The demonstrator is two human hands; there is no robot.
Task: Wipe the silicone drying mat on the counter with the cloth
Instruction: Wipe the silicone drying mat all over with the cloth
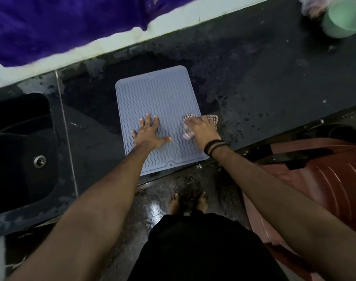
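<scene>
My left hand (147, 132) spread flat on the blue drying mat (158, 98) mid-frame, my right hand (201, 128) pressing the checked cloth (210, 118) at its right edge

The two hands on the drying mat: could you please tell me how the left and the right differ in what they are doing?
The left hand lies flat with fingers spread, bare palm on the silicone drying mat; the right hand presses a checked cloth down instead. The left hand sits toward the mat's middle, the right hand at its right edge, where the cloth overhangs onto the counter. Only the right wrist wears dark bands. Both rest on the mat's near half.
</scene>
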